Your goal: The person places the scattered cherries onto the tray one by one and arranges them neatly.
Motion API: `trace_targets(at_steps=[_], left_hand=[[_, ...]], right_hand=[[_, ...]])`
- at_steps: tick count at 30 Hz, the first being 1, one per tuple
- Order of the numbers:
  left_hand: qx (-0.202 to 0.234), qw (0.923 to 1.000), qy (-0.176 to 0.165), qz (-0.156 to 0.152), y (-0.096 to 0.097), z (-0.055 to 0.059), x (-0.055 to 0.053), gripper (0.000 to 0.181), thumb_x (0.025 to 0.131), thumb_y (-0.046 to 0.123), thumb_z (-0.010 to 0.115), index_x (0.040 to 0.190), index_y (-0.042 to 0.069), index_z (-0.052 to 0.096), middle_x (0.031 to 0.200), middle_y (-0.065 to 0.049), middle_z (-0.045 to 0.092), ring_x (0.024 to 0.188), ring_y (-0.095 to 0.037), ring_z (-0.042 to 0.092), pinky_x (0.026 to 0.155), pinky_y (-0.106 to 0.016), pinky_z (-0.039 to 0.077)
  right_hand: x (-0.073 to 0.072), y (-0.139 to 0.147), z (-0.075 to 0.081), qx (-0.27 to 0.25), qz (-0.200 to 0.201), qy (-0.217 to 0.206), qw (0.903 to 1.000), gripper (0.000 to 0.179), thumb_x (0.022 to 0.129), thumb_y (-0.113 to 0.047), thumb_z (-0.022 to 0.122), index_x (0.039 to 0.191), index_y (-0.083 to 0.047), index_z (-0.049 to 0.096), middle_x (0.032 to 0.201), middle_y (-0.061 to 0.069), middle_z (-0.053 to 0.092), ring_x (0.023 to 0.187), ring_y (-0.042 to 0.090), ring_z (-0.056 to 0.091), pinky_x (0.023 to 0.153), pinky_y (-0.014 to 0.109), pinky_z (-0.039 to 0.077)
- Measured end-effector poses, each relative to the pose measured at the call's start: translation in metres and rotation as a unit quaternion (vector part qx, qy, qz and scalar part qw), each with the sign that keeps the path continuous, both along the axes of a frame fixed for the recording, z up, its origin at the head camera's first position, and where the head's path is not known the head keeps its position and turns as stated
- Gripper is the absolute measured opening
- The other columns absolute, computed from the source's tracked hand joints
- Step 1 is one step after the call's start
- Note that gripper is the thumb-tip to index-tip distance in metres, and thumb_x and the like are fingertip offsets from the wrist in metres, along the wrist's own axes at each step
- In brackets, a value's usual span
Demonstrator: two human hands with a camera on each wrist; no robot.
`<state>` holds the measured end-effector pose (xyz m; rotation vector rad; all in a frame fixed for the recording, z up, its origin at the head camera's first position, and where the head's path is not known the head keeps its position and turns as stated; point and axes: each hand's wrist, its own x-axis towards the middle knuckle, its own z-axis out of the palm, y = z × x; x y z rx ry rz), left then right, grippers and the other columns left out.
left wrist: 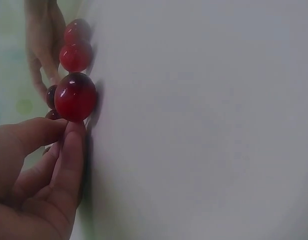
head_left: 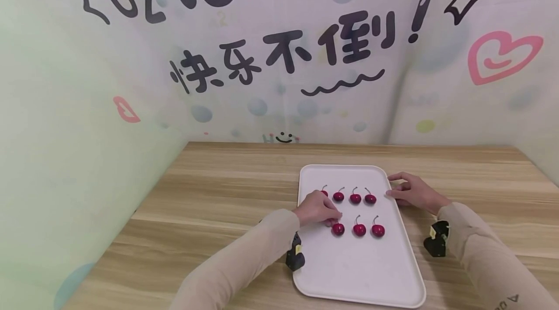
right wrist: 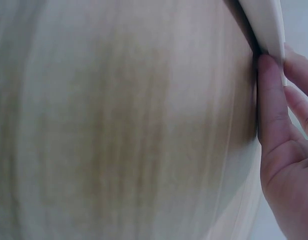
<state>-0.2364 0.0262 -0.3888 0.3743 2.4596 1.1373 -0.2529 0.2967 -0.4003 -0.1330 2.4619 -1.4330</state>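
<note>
Red cherries with stems lie in two rows on a white tray [head_left: 358,271]. My left hand [head_left: 318,208] reaches over the tray's left side, and its thumb and fingers pinch at the stem end of the leftmost front-row cherry [head_left: 338,229]. Close up in the left wrist view, that cherry [left wrist: 75,97] sits just beyond the fingertips, its stem hidden by them. At the tray's far right edge, my right hand [head_left: 417,192] holds the rim. The right wrist view shows fingers [right wrist: 272,95] on either side of the tray rim [right wrist: 266,25].
Two more cherries [head_left: 377,230] continue the front row. The back row has several, the leftmost [head_left: 324,193] partly covered by the left hand. Under the tray is a wood-grain table [head_left: 218,193]. A printed cloth [head_left: 279,106] hangs behind it.
</note>
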Motion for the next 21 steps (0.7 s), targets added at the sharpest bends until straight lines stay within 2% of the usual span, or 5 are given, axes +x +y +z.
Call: trace_targets(at_steps=[10, 21], left_hand=[[0.007, 1.0, 0.004, -0.002, -0.0007, 0.0023, 0.0027, 0.011, 0.078, 0.013, 0.067, 0.074, 0.003, 0.071, 0.055, -0.001, 0.06, 0.051, -0.006, 0.055, 0.055, -0.015, 0.044], [0.007, 0.9999, -0.008, -0.013, -0.0024, 0.0043, 0.0012, 0.013, 0.079, 0.013, 0.065, 0.07, 0.005, 0.07, 0.054, 0.0, 0.059, 0.052, -0.008, 0.056, 0.057, -0.017, 0.045]], right_hand=[[0.0001, -0.0001, -0.0007, -0.001, 0.001, 0.004, 1.0, 0.06, 0.084, -0.017, 0.061, 0.127, 0.009, 0.029, 0.097, 0.018, 0.054, 0.083, 0.02, 0.059, 0.075, 0.033, 0.049], [-0.0009, 0.0011, -0.0016, -0.003, -0.003, 0.003, 1.0, 0.061, 0.083, -0.017, 0.062, 0.127, 0.009, 0.03, 0.095, 0.017, 0.054, 0.081, 0.019, 0.059, 0.074, 0.032, 0.049]])
